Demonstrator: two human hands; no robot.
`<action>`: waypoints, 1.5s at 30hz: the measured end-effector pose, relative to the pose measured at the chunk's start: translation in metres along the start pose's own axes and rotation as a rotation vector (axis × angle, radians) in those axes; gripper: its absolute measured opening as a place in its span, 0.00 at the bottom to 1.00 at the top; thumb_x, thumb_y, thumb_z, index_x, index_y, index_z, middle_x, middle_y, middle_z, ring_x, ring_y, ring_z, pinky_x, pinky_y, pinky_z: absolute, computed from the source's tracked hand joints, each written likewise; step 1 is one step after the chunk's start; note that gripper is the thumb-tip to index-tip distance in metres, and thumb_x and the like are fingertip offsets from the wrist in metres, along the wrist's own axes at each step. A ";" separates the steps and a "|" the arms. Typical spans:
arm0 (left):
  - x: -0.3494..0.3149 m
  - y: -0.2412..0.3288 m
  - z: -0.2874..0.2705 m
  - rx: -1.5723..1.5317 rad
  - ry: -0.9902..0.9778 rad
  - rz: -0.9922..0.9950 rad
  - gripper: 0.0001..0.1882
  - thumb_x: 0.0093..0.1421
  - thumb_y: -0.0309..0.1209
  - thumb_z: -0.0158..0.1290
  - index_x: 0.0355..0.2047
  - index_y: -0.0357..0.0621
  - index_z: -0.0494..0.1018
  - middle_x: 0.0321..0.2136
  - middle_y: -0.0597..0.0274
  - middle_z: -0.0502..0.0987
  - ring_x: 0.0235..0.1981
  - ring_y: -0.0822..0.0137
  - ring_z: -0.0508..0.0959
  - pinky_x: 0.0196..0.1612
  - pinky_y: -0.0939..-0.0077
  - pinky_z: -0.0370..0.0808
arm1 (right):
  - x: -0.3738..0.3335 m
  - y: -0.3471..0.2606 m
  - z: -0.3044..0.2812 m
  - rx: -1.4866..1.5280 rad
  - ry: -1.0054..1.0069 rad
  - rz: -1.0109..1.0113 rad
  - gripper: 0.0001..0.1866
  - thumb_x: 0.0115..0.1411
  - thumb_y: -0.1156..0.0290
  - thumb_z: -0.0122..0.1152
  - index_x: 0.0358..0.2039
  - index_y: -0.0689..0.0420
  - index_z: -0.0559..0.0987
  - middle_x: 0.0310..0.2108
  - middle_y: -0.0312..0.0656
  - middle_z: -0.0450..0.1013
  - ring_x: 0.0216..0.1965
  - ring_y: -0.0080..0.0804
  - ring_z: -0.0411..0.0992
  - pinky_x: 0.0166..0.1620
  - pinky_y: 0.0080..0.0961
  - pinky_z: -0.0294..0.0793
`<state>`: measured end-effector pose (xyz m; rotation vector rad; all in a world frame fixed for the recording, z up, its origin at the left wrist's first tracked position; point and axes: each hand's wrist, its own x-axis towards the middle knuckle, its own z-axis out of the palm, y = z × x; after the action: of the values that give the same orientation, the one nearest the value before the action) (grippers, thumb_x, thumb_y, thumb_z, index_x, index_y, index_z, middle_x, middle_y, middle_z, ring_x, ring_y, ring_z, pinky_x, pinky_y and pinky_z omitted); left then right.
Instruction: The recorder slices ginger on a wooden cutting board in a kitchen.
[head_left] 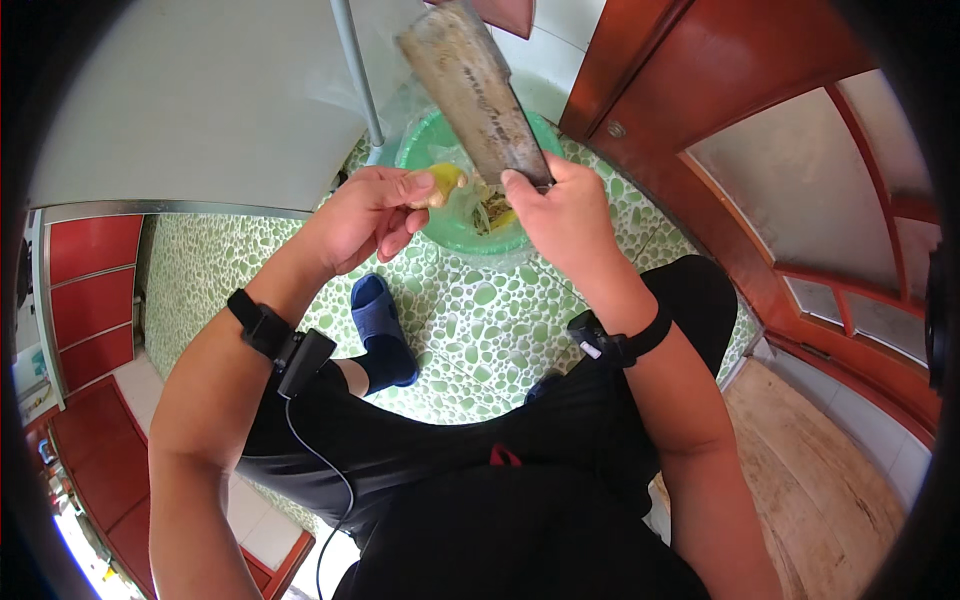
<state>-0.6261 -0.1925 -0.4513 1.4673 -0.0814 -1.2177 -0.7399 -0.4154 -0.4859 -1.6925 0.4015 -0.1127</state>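
Floor [475, 325] in green-and-white pebble pattern; round green bin [455, 238] standing on it, far centre; nearer, left of centre, foot [388, 360] in blue slipper [373, 305].

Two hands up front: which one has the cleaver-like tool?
The right hand: it grips the broad cleaver-like tool at its lower end. The left hand instead pinches a small yellow-green piece.

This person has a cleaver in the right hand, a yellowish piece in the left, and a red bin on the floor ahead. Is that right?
Not quite: the head view shows the bin is green, not red. The cleaver is in the right hand and the yellowish piece in the left hand, as you say.
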 end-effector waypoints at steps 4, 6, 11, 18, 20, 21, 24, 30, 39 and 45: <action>-0.003 0.003 0.004 -0.003 -0.009 0.010 0.22 0.73 0.46 0.52 0.45 0.34 0.78 0.21 0.68 0.73 0.12 0.78 0.65 0.16 0.83 0.60 | 0.000 0.004 -0.010 0.025 0.046 0.062 0.11 0.63 0.69 0.66 0.39 0.64 0.84 0.21 0.36 0.76 0.22 0.20 0.69 0.27 0.26 0.70; -0.001 -0.001 0.000 -0.030 -0.029 -0.029 0.20 0.73 0.45 0.53 0.42 0.37 0.77 0.22 0.66 0.75 0.12 0.77 0.67 0.17 0.81 0.62 | -0.003 -0.005 -0.008 0.083 0.019 0.044 0.11 0.63 0.69 0.66 0.39 0.64 0.84 0.21 0.36 0.76 0.21 0.20 0.69 0.26 0.27 0.69; 0.005 -0.001 -0.001 -0.051 -0.023 -0.063 0.20 0.73 0.45 0.51 0.43 0.37 0.77 0.22 0.69 0.72 0.12 0.78 0.64 0.16 0.82 0.60 | -0.008 -0.018 -0.001 0.159 -0.095 0.119 0.11 0.63 0.68 0.66 0.37 0.64 0.84 0.20 0.34 0.74 0.21 0.20 0.68 0.25 0.28 0.67; 0.006 0.003 -0.002 0.016 -0.029 -0.004 0.23 0.74 0.46 0.49 0.45 0.34 0.77 0.22 0.70 0.70 0.13 0.80 0.62 0.16 0.84 0.58 | 0.005 0.006 -0.011 0.017 -0.024 0.125 0.12 0.64 0.68 0.65 0.35 0.66 0.83 0.19 0.35 0.73 0.19 0.21 0.67 0.25 0.29 0.67; 0.003 0.006 -0.002 -0.001 -0.036 -0.001 0.24 0.74 0.47 0.49 0.47 0.33 0.76 0.22 0.69 0.70 0.13 0.80 0.62 0.16 0.84 0.58 | 0.007 0.008 -0.016 -0.022 0.010 0.123 0.12 0.64 0.68 0.64 0.36 0.66 0.82 0.19 0.35 0.73 0.19 0.22 0.67 0.25 0.30 0.67; 0.003 0.007 -0.002 -0.018 -0.045 -0.002 0.25 0.74 0.47 0.48 0.48 0.33 0.76 0.22 0.69 0.70 0.13 0.79 0.62 0.16 0.83 0.58 | 0.006 0.007 -0.018 0.010 0.018 0.105 0.12 0.64 0.68 0.65 0.37 0.66 0.82 0.19 0.35 0.73 0.19 0.21 0.67 0.24 0.29 0.67; 0.007 0.003 0.002 -0.119 -0.086 -0.063 0.25 0.75 0.48 0.47 0.49 0.34 0.75 0.23 0.69 0.70 0.13 0.79 0.63 0.16 0.82 0.58 | -0.001 -0.011 -0.018 0.090 -0.009 0.135 0.12 0.64 0.67 0.66 0.39 0.65 0.83 0.19 0.34 0.73 0.17 0.21 0.67 0.22 0.28 0.67; 0.011 -0.002 0.001 -0.181 -0.070 -0.129 0.24 0.75 0.50 0.46 0.46 0.37 0.73 0.24 0.69 0.69 0.13 0.79 0.59 0.16 0.82 0.56 | -0.003 -0.022 -0.012 0.204 -0.181 0.190 0.13 0.64 0.67 0.67 0.41 0.65 0.83 0.19 0.34 0.73 0.15 0.19 0.67 0.19 0.25 0.65; 0.009 -0.001 0.001 -0.275 -0.086 -0.153 0.24 0.76 0.49 0.43 0.48 0.36 0.72 0.21 0.73 0.65 0.11 0.82 0.55 0.13 0.85 0.51 | -0.001 -0.005 -0.008 0.181 -0.111 0.148 0.11 0.64 0.69 0.68 0.40 0.65 0.83 0.18 0.34 0.73 0.14 0.20 0.67 0.19 0.25 0.64; 0.007 0.000 0.003 -0.385 -0.113 -0.174 0.25 0.77 0.48 0.42 0.47 0.35 0.71 0.19 0.74 0.63 0.09 0.83 0.54 0.11 0.85 0.50 | -0.005 -0.016 -0.008 0.283 -0.184 0.200 0.11 0.64 0.70 0.67 0.39 0.65 0.83 0.17 0.34 0.72 0.14 0.20 0.66 0.18 0.25 0.63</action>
<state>-0.6255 -0.1989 -0.4550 1.0862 0.1989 -1.3694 -0.7436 -0.4197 -0.4683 -1.3632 0.3938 0.1278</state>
